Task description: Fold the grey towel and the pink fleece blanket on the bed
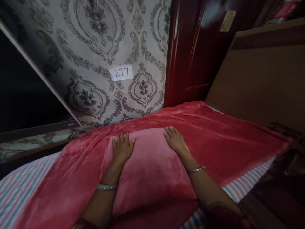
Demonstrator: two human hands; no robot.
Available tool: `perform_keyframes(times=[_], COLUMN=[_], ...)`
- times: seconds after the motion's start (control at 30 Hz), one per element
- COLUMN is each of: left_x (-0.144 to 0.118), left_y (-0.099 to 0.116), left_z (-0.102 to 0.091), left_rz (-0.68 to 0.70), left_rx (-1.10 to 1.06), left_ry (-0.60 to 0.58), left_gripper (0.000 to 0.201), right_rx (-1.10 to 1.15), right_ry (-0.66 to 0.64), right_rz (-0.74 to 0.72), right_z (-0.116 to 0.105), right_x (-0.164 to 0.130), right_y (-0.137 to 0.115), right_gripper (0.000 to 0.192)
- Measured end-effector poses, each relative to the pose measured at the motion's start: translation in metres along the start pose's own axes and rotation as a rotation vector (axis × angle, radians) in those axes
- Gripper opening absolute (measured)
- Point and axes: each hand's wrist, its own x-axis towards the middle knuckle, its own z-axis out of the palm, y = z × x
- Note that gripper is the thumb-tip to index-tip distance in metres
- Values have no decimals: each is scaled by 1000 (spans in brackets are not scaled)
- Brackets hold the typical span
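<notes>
A red plush blanket (pixel 228 143) is spread over a striped sheet (pixel 249 179). On its middle lies a lighter pink plush piece (pixel 150 152), roughly rectangular; I cannot tell whether it is a folded flap of the same blanket or a separate cloth. My left hand (pixel 122 148) rests flat at the far left corner of this pink piece, fingers spread. Flat against the far right corner is my right hand (pixel 175 140), its fingers stretched out. Neither hand grips anything. A bangle circles each wrist.
Patterned wallpaper (pixel 143 47) with a paper label (pixel 121 72) reading 277 rises behind the bed. A dark screen-like panel (pixel 28 82) leans at the left. To the right stand a dark red wooden door or panel (pixel 190 47) and a large cardboard box (pixel 262 82).
</notes>
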Motion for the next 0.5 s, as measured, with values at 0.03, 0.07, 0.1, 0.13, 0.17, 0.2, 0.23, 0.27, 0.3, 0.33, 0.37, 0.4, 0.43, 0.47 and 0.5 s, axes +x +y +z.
perform_keyframes(times=[0.03,0.07,0.1,0.13,0.17,0.2,0.23,0.27,0.3,0.33,0.37,0.4,0.43,0.47,0.5], left_x=[0,0,0,0,0,1,1,1,2,2,2,2,2,2,2], left_y=[-1,-1,-2,-3,-4,-5,-5,-5,-5,-4,-4,-4,-3,-3,-3], left_z=[1,1,2,2,2,3,3,4,4,5,5,5,6,6,6], left_rz=[0,-2,-6,-12,-20,-28,-34,-37,-39,-38,-39,-41,-44,-47,-51], left_rx=[-5,-7,-9,-9,-10,-11,-12,-11,-7,-1,6,14,21,27,31], left_ry=[13,27,39,46,49,49,52,60,74,89,101,111,115,115,114], left_gripper=[62,62,61,61,60,59,59,58,58,57,57,57,57,57,57], right_rx=[1,2,2,4,6,9,12,15,20,25,33,41,51,62,71], right_ry=[-6,-10,-11,-11,-10,-8,-5,-2,2,6,8,9,8,7,6], right_rz=[0,1,4,6,6,5,1,-5,-11,-16,-19,-22,-24,-24,-24], right_z=[-1,-1,-2,-3,-3,-3,-3,-3,-3,-3,-2,-2,-3,-3,-4], right_x=[-1,-1,-2,-2,-3,-3,-3,-3,-3,-3,-3,-3,-3,-3,-3], right_y=[0,0,-1,-1,-1,-1,-1,0,0,1,2,2,2,2,2], right_gripper=[54,55,55,55,55,55,55,55,55,55,54,54,54,54,54])
